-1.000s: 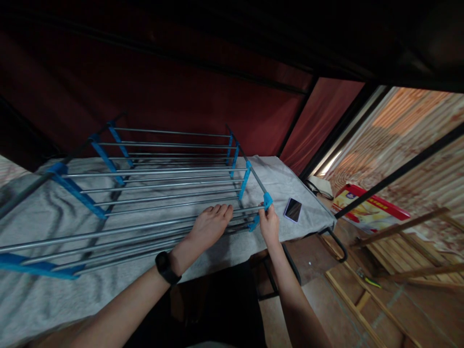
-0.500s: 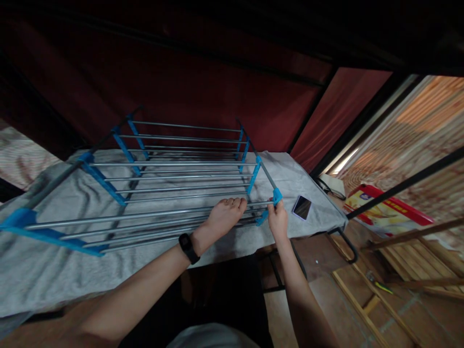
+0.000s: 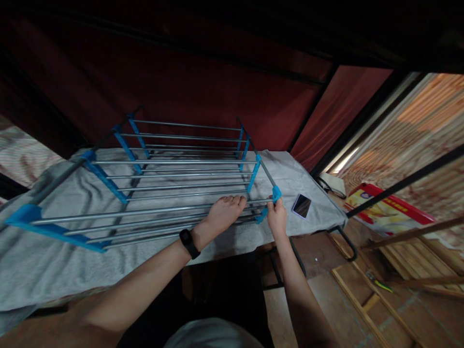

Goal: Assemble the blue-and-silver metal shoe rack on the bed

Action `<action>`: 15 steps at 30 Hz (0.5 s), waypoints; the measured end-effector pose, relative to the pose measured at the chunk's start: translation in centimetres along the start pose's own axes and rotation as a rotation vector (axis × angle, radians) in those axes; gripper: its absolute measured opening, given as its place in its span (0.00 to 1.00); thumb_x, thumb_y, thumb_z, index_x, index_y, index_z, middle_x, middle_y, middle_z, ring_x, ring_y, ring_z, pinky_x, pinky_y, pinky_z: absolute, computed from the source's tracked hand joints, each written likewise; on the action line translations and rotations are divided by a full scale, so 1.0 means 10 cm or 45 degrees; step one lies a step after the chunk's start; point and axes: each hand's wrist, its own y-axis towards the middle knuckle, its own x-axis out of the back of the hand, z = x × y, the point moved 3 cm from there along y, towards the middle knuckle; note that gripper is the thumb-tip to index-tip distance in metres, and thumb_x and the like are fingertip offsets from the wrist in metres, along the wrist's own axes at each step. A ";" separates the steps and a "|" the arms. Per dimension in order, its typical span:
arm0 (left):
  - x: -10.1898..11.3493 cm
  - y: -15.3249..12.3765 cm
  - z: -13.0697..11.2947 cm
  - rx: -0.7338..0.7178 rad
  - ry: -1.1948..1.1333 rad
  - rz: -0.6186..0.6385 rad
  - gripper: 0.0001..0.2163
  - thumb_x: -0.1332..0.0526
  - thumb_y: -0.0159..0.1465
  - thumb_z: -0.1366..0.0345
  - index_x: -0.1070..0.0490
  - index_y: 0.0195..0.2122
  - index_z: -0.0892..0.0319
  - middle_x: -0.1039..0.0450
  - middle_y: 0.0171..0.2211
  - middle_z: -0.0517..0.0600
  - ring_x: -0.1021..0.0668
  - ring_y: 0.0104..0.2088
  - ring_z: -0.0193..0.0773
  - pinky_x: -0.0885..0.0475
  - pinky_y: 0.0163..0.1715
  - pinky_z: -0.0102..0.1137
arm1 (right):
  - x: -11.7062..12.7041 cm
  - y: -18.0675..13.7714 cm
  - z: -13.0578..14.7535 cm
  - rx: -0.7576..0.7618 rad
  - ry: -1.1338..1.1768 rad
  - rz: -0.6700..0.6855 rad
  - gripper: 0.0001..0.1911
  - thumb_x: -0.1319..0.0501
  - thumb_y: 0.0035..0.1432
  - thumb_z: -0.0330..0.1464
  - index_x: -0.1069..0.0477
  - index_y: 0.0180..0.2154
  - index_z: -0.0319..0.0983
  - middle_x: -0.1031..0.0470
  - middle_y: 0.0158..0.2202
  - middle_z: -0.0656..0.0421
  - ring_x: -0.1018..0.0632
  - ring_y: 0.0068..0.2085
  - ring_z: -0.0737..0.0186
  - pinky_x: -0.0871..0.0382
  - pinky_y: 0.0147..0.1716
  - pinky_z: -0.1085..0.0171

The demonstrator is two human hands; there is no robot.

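A rack of grey metal tubes (image 3: 181, 163) with blue plastic connectors lies across the cloth in front of me, probably a shoe rack. My left hand (image 3: 226, 212), with a black band on the wrist, is closed over the near tubes (image 3: 152, 211) right of their middle. Its fingertips are hidden behind the tubes. At the right near corner, my right hand (image 3: 277, 217) pinches the blue connector (image 3: 276, 194) where a tube end meets it. A larger blue end piece (image 3: 54, 232) is at the near left corner.
Right of the rack a phone (image 3: 302, 206) lies on the grey cloth (image 3: 203, 256). A dark red panel (image 3: 203, 92) stands behind. On the floor to the right are a red and yellow box (image 3: 387, 208), wooden frames (image 3: 362, 299) and yellow-green-handled pliers (image 3: 383, 286).
The rack's near left end has shifted slightly right and up in view. Both hands keep nearly the same places and grips.
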 end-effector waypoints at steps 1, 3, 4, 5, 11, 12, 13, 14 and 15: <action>0.00 0.00 0.00 0.002 -0.006 0.008 0.09 0.46 0.68 0.73 0.34 0.48 0.60 0.26 0.38 0.54 0.22 0.36 0.42 0.31 0.34 0.37 | 0.00 0.00 0.00 -0.001 -0.002 -0.002 0.18 0.47 0.64 0.39 0.30 0.50 0.39 0.20 0.38 0.51 0.22 0.39 0.50 0.32 0.40 0.57; -0.01 0.01 0.00 0.006 -0.020 0.014 0.08 0.46 0.67 0.73 0.34 0.47 0.60 0.26 0.38 0.53 0.22 0.36 0.42 0.31 0.34 0.37 | 0.00 0.00 0.01 -0.002 0.000 -0.006 0.17 0.48 0.64 0.39 0.30 0.49 0.39 0.21 0.38 0.52 0.22 0.39 0.50 0.32 0.41 0.56; -0.01 0.01 0.01 0.009 -0.026 0.014 0.08 0.46 0.67 0.73 0.34 0.47 0.59 0.26 0.38 0.53 0.22 0.36 0.43 0.31 0.34 0.37 | 0.00 0.00 0.01 -0.003 0.002 -0.006 0.17 0.48 0.64 0.39 0.30 0.49 0.39 0.21 0.37 0.52 0.22 0.39 0.50 0.32 0.41 0.56; -0.01 0.01 0.01 0.009 -0.033 0.012 0.08 0.45 0.67 0.73 0.34 0.46 0.59 0.26 0.37 0.53 0.22 0.36 0.43 0.31 0.34 0.37 | 0.00 -0.01 0.01 -0.006 0.004 -0.006 0.16 0.48 0.64 0.38 0.30 0.49 0.39 0.21 0.37 0.52 0.22 0.38 0.50 0.32 0.41 0.56; 0.01 0.03 0.02 0.009 -0.052 0.012 0.06 0.45 0.68 0.72 0.33 0.45 0.59 0.27 0.36 0.53 0.22 0.36 0.43 0.31 0.33 0.36 | -0.03 -0.01 0.01 -0.014 -0.001 -0.007 0.16 0.48 0.64 0.37 0.30 0.48 0.40 0.22 0.36 0.52 0.22 0.40 0.49 0.31 0.41 0.56; 0.01 0.03 0.02 0.005 -0.051 0.012 0.06 0.45 0.68 0.72 0.33 0.45 0.59 0.27 0.36 0.53 0.22 0.36 0.43 0.31 0.33 0.36 | -0.03 -0.01 0.00 -0.007 0.006 -0.003 0.16 0.48 0.64 0.38 0.30 0.48 0.40 0.22 0.37 0.52 0.22 0.40 0.50 0.31 0.41 0.56; 0.01 0.03 0.02 0.000 -0.051 0.010 0.06 0.45 0.67 0.72 0.33 0.45 0.59 0.27 0.36 0.53 0.22 0.36 0.43 0.31 0.33 0.36 | -0.03 0.00 0.00 0.000 0.013 0.003 0.16 0.48 0.64 0.38 0.30 0.49 0.40 0.22 0.37 0.52 0.22 0.40 0.50 0.31 0.41 0.56; 0.01 0.03 0.02 -0.004 -0.049 0.006 0.06 0.45 0.67 0.72 0.33 0.45 0.59 0.27 0.36 0.53 0.22 0.35 0.43 0.31 0.33 0.36 | -0.03 0.00 -0.01 0.006 0.019 0.009 0.16 0.48 0.64 0.38 0.30 0.49 0.40 0.22 0.36 0.53 0.22 0.40 0.50 0.31 0.41 0.57; 0.02 0.03 0.02 -0.005 -0.047 0.004 0.06 0.45 0.68 0.72 0.33 0.44 0.59 0.27 0.36 0.52 0.22 0.35 0.43 0.31 0.33 0.36 | -0.03 0.00 -0.01 0.011 0.022 0.016 0.17 0.48 0.64 0.38 0.31 0.50 0.40 0.22 0.36 0.54 0.22 0.39 0.51 0.31 0.40 0.57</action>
